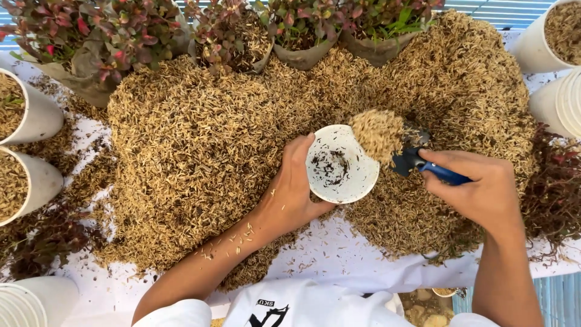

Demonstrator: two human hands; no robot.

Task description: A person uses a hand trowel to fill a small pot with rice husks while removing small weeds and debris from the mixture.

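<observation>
The right hand (484, 191) is closed around the blue handle of a small trowel (417, 158), whose long axis runs nearly level across the view — handle toward the right, blade toward the left and a little up. The blade carries a heaped load of tan rice husks (378, 133) that hides most of the metal, and it sits right at the upper right rim of a white plastic pot (342, 163). The left hand (296, 184) grips that pot from its left side, fingers wrapped around the wall, tilting it so the open mouth faces up toward the camera (a thin scatter of dark crumbs lies on the inside bottom, otherwise it is bare white). Pot and trowel rest above the near edge of a broad husk pile (200, 145) spread over a white table cover (339, 254). Beyond the pile stand red-leaved seedlings in grey bags (97, 36); husk-filled white pots (24, 115) line the left side — more white pots at the right.
</observation>
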